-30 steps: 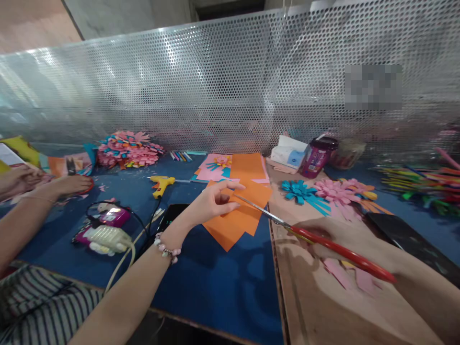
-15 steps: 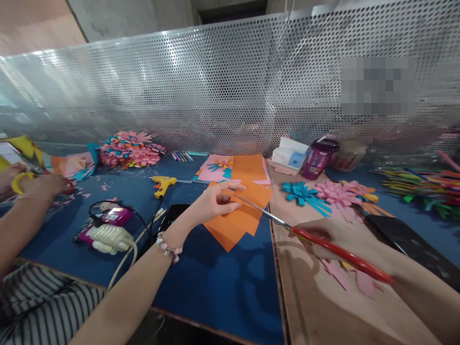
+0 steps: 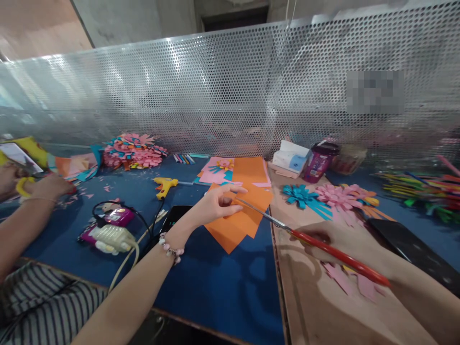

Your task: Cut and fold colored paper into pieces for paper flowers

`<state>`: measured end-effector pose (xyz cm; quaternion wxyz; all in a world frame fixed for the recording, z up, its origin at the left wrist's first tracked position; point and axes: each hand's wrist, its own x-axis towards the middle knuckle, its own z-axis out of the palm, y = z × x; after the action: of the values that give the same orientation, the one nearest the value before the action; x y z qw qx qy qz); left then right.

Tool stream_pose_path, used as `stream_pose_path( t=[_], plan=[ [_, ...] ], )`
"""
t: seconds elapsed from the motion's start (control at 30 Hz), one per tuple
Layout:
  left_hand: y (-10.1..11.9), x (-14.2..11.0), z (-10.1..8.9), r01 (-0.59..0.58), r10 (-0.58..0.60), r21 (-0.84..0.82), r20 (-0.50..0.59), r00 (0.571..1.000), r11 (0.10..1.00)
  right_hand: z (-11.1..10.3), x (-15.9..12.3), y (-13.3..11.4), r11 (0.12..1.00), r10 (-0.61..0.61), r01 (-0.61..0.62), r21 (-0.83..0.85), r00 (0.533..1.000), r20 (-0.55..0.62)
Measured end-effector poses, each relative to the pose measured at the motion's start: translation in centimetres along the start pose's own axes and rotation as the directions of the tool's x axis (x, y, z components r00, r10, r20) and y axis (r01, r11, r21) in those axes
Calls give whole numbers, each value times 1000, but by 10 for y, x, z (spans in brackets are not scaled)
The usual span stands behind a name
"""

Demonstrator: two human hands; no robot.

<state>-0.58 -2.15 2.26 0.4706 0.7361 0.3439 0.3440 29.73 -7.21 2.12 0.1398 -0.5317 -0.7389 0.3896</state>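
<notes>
My left hand (image 3: 215, 203), with a beaded bracelet at the wrist, is above overlapping orange paper sheets (image 3: 230, 235). Its fingers are curled, thumb and forefinger facing each other; whatever they may pinch cannot be made out against the orange. From the right, my right hand (image 3: 334, 239) grips red-handled scissors (image 3: 323, 247). The metal blades point left, their tip close to my left thumb and forefinger. Part of the handle is hidden by my right hand. Scissors and hand cast a shadow on the blue table (image 3: 223, 292).
At left, another person's hands (image 3: 46, 187) hold yellow-handled scissors (image 3: 25, 186). A yellow glue gun (image 3: 164, 186), plugs on a purple power strip (image 3: 108, 235) and a phone (image 3: 174, 218) lie left. Paper flowers (image 3: 304, 195), a purple cup (image 3: 319, 163) and a dark phone (image 3: 406, 247) sit right.
The view has shifted slightly, so the table sits a little lower. My hands and the scissors keep nearly the same pose. The other person's hands at left have moved slightly.
</notes>
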Motion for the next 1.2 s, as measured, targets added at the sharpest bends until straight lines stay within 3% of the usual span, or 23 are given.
stream_pose_path(
  t=[0.27, 0.57, 0.8, 1.2],
  plan=[
    [-3, 1, -1, -17, 17, -6, -9, 1000, 1000, 2, -3, -16, 994, 105, -105, -14, 991, 81],
    [0, -1, -1, -3, 3, 12, -21, 1000, 1000, 3, -4, -21, 999, 49, -49, 4, 991, 122],
    [1, -1, -1, -3, 3, -1, 5, 1000, 1000, 3, -3, -11, 998, 60, -60, 19, 998, 30],
    [2, -1, -2, -1, 1, -8, 16, 1000, 1000, 1, -4, -18, 995, 60, -66, 81, 996, 63]
  ],
)
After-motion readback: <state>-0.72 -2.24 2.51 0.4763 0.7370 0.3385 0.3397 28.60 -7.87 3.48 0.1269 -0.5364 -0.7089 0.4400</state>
